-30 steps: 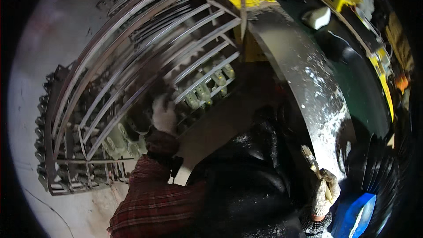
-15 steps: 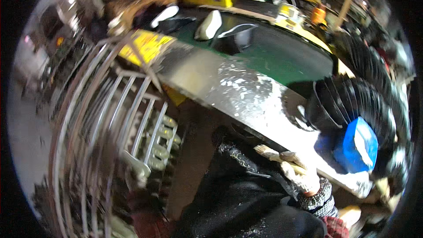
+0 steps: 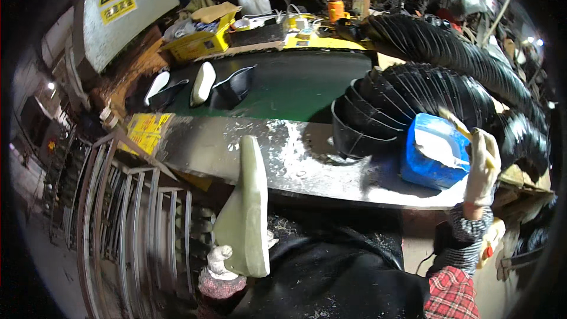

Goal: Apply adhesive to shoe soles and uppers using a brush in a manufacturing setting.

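Metal bars at far left, part of a rack [image 3: 140, 230], near enough to crowd the left hand [image 3: 220, 269]. Clamped in that hand: pale green boot-shaped piece [image 3: 251, 212], toe up, sole facing right, freshly drawn clear of the rack, short of the near edge of the worktop [image 3: 204, 139]. Beyond, open room along bare, white-smeared metal, as far as stacked black boots [image 3: 437, 91]. Then, at right, blue container [image 3: 428, 174] with white contents; by its rim, brush [image 3: 456, 123] gripped in the right hand [image 3: 484, 162], now lifted from lower down near the front edge. Result: hands well apart, both occupied, piece and brush both raised.
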The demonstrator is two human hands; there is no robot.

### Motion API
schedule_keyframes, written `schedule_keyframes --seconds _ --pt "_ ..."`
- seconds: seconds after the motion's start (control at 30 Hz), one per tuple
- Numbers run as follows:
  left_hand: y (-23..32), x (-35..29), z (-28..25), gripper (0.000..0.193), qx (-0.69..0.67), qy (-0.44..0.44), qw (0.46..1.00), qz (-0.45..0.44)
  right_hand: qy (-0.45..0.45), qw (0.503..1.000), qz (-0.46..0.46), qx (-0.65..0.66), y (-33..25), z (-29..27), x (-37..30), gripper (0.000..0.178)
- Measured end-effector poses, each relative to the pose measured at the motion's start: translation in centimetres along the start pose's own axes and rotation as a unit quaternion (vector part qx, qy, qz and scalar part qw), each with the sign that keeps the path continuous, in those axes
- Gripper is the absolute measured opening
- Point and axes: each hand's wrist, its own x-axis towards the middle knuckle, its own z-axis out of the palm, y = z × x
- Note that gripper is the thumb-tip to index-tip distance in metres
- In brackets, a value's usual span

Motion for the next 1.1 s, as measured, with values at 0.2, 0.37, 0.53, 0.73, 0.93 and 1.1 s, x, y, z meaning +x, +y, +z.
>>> schedule_keyframes --seconds 0.2,0.37,0.53,0.73,0.93,1.1 --pt "-3.2 7.3 3.0 0.085 -0.095 -0.003 0.994 -0.058 -0.191 0.949 0.034 -0.248 9.4 -4.1 4.2 0.023" --pt "-6.6 6.3 0.9 0.058 -0.159 0.167 0.973 0.007 -0.13 0.984 0.094 -0.077 5.1 -6.7 3.1 0.023" --pt "-6.7 4.2 1.6 0.086 -0.062 0.238 0.965 -0.092 -0.165 0.982 0.035 -0.083 2.4 -7.2 1.2 0.02" --pt "-7.0 6.0 -3.9 0.077 -0.155 -0.033 0.976 -0.148 -0.335 0.935 0.089 0.071 -5.3 4.5 -4.8 0.018" --pt "-9.7 6.1 -7.2 0.081 -0.348 0.003 0.936 -0.04 -0.492 0.843 -0.014 0.217 -5.5 20.7 -9.6 0.021" --pt "-9.9 5.3 -9.4 0.089 -0.356 -0.04 0.927 -0.111 -0.476 0.826 0.179 0.243 -3.0 20.5 -9.2 0.021"
